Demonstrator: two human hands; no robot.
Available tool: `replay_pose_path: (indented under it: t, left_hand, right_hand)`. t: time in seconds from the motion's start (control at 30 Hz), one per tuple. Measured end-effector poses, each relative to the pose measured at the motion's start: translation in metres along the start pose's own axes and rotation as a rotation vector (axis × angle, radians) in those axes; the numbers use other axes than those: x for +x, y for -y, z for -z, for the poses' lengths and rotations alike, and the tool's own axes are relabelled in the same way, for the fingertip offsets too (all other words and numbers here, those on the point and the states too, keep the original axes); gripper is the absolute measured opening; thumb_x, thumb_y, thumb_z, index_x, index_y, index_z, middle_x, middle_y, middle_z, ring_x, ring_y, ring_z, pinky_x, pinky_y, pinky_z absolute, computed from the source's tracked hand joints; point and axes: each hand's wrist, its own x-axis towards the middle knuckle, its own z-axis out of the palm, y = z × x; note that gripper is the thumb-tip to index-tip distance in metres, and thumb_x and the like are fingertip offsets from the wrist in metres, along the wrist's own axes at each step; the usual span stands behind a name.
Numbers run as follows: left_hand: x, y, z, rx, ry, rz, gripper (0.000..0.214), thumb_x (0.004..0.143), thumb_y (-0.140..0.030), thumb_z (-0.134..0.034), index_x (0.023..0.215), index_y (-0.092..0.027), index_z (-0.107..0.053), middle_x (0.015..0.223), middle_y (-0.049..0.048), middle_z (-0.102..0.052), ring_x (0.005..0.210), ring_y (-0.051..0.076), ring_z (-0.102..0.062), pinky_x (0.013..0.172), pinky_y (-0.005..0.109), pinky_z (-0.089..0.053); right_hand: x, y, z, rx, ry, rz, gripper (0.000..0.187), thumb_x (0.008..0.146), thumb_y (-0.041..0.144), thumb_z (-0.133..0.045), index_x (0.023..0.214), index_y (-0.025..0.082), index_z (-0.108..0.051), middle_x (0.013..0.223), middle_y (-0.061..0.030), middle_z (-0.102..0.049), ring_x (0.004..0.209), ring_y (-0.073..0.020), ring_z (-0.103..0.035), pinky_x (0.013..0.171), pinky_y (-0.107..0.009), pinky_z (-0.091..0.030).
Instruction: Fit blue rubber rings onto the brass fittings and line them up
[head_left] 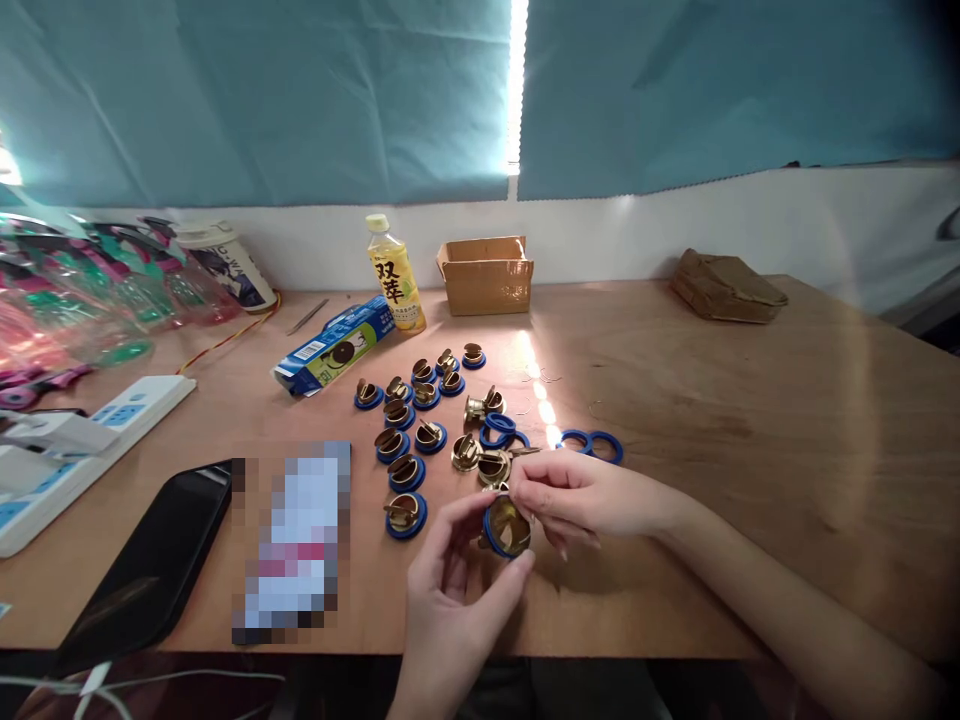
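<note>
Head: round brass fitting [507, 527], blue-ringed.

Our left hand [454, 585] up from bottom edge, wrist bent, thumb and fingers curled into pinch. Our right hand [581, 497] in from right, forearm bare, fingertips pinched together just above left fingertips.

A wooden table [750, 420] stands against a white wall [750, 220]; above it hang teal curtains [300, 100], daylight [516, 80] streaming through the narrow gap between them onto the tabletop.
</note>
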Motion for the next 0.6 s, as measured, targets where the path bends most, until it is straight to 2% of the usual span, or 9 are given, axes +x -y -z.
replay_pose_path:
  t: [0.07,0.17,0.3,0.5,0.6]
  left_hand:
    - [0.0001,-0.0012,-0.0002,0.005,-0.002,-0.014,0.037,0.07,-0.021,-0.082,0.106,-0.024,-0.07,0.106,0.0029,-0.073,0.103,0.017,-0.07,0.094,0.021,-0.055]
    - [0.0006,-0.003,-0.0003,0.017,-0.003,-0.021,0.037,0.069,-0.022,-0.083,0.104,-0.022,-0.07,0.104,0.0039,-0.073,0.1,0.019,-0.071,0.089,0.022,-0.057]
    - [0.0,-0.0035,0.0,0.041,-0.004,-0.025,0.037,0.068,-0.023,-0.084,0.102,-0.023,-0.07,0.103,0.0031,-0.073,0.097,0.018,-0.071,0.087,0.023,-0.058]
    - [-0.0007,-0.0015,0.0017,0.062,0.004,-0.022,0.038,0.067,-0.019,-0.082,0.103,-0.023,-0.07,0.103,0.003,-0.072,0.098,0.018,-0.07,0.088,0.023,-0.057]
    - [-0.0006,-0.0001,0.0021,0.051,0.017,-0.013,0.038,0.068,-0.019,-0.082,0.104,-0.022,-0.07,0.103,0.0034,-0.072,0.099,0.018,-0.07,0.091,0.023,-0.056]
  right_hand:
    - [0.0008,-0.002,-0.0002,0.061,0.06,-0.018,0.037,0.097,0.053,-0.051,0.083,0.02,-0.047,0.046,0.0113,-0.047,0.033,-0.0048,-0.04,0.037,-0.015,-0.032]
    - [0.0022,-0.0038,-0.0001,0.209,0.157,0.034,0.036,0.098,0.052,-0.051,0.085,0.02,-0.045,0.054,0.0067,-0.06,0.034,-0.0061,-0.049,0.038,-0.016,-0.038]
    - [0.0025,-0.0057,0.0012,0.288,0.101,0.111,0.031,0.096,0.044,-0.06,0.084,0.018,-0.049,0.068,0.0027,-0.065,0.046,-0.0074,-0.061,0.049,-0.02,-0.05]
    - [0.0035,-0.0078,0.0026,0.307,0.038,0.08,0.029,0.092,0.042,-0.065,0.083,0.018,-0.05,0.048,0.0106,-0.055,0.032,-0.0044,-0.047,0.047,-0.019,-0.051]
    - [0.0044,-0.0078,0.0029,0.307,0.031,0.064,0.03,0.094,0.044,-0.062,0.085,0.019,-0.048,0.047,0.0097,-0.058,0.032,-0.0046,-0.047,0.047,-0.018,-0.05]
